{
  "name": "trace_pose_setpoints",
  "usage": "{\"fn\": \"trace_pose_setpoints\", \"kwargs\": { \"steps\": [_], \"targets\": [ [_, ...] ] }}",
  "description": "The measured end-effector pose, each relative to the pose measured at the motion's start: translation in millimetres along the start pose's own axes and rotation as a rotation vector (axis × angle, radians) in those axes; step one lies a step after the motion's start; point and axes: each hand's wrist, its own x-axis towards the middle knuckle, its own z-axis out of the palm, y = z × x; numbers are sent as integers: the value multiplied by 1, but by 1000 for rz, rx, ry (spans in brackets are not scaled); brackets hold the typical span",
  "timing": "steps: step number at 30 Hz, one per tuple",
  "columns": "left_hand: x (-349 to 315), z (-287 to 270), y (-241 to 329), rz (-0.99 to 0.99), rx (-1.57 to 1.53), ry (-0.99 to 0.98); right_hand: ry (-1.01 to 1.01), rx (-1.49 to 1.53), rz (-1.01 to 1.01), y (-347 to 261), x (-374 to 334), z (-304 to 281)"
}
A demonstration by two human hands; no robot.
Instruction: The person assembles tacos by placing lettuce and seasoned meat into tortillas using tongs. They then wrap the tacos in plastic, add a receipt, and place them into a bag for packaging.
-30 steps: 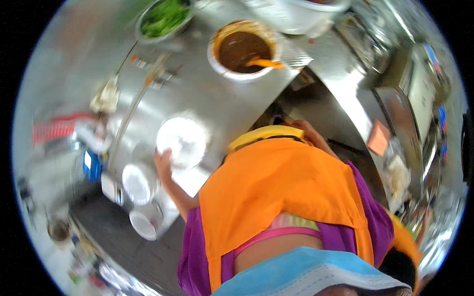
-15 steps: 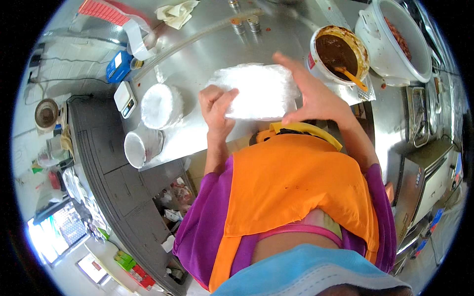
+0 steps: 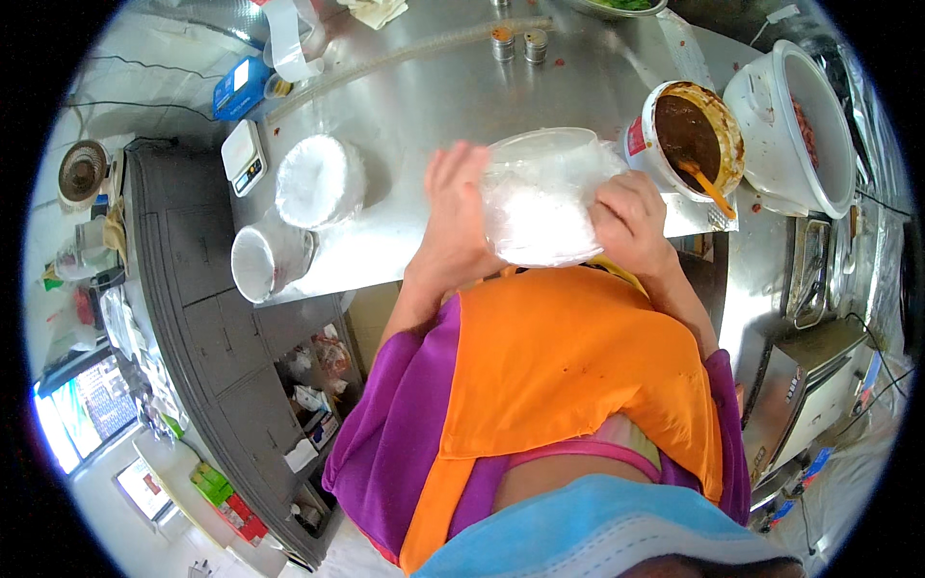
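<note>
Above the near edge of the steel table, a bundle (image 3: 544, 197) wrapped in clear, shiny plastic sits between my two hands. It looks like stacked round lids or bowls, though glare hides the detail. My right hand (image 3: 631, 220) grips its right side with curled fingers. Along the left side lies my left hand (image 3: 457, 214), its fingers stretched upward and slightly blurred, the palm toward the wrap. On the table to the left stand a wide plastic-wrapped round stack (image 3: 321, 180) and a narrower wrapped stack (image 3: 262, 263).
At right stand a white bucket (image 3: 638, 143) of dark brown sauce with an orange-handled utensil (image 3: 708, 185) and a large white tub (image 3: 761, 120) holding reddish food. Farther back are small shaker jars (image 3: 503, 44). A scale (image 3: 243, 159) rests at the left edge, above grey cabinets (image 3: 207, 279).
The bundle has turned and shifted right. My right hand went from spread fingers to gripping; my left went from gripping to stretched fingers. The head view has moved slightly.
</note>
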Motion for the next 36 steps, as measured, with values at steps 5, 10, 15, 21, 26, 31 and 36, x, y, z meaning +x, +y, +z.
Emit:
{"fn": "trace_pose_setpoints", "kwargs": {
  "steps": [5, 10, 15, 21, 26, 31, 36],
  "targets": [
    [-17, 9, -21, 214, -169, 23, 19, -55, -63, -6, 13, -5],
    [-36, 23, -27, 111, -208, 78, 49, 19, -82, -2, 13, -8],
    [-25, 13, -36, -13, -366, -35, 72, 96, -48, 3, 7, -14],
    [-34, 50, -39, -147, -579, 245, 45, 128, 1, -3, 7, -9],
    [-72, 70, -50, -608, -667, 83, -175, 310, 372, -5, 31, -9],
    [-72, 91, -46, -950, -871, 258, -219, 732, 862, 15, 5, 5],
    [-57, 84, -39, -866, -770, 190, -95, 778, 1181, 5, -11, 31]
  ]
}}
